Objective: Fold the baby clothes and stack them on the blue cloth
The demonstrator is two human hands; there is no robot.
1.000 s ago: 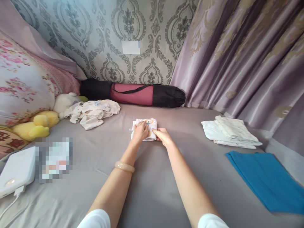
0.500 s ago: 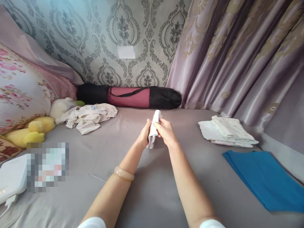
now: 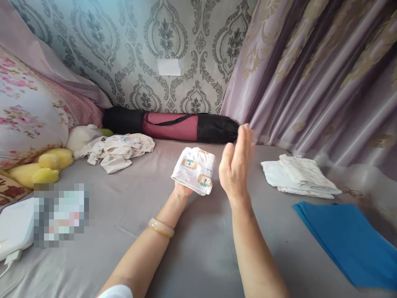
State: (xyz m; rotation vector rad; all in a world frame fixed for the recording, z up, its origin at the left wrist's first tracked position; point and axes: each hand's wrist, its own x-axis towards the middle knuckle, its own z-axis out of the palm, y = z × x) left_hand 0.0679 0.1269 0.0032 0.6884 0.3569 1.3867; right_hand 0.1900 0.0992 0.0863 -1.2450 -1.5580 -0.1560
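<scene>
A small folded white cloth (image 3: 195, 170) with a print of tan animal faces and teal marks rests over my left hand (image 3: 183, 189). The hand supports it from beneath, so its fingers are hidden under the fabric. To the right of the cloth and apart from it, my right hand (image 3: 236, 165) is raised with its fingers stretched upward, slightly blurred, holding nothing. A pale bangle (image 3: 161, 227) circles my left forearm.
Crumpled light clothes (image 3: 116, 151) lie at the left, near yellow plush toys (image 3: 48, 165). Folded white cloths (image 3: 305, 176) are stacked at the right above a blue cloth (image 3: 344, 242). A black-and-pink rolled bag (image 3: 170, 126) lies along the wall. A white device (image 3: 15, 227) with a cable sits at lower left.
The cloth, earlier a narrow bundle between both hands, now shows its broad printed side on my left hand. My right hand has let go and moved right and upward, fingers extended.
</scene>
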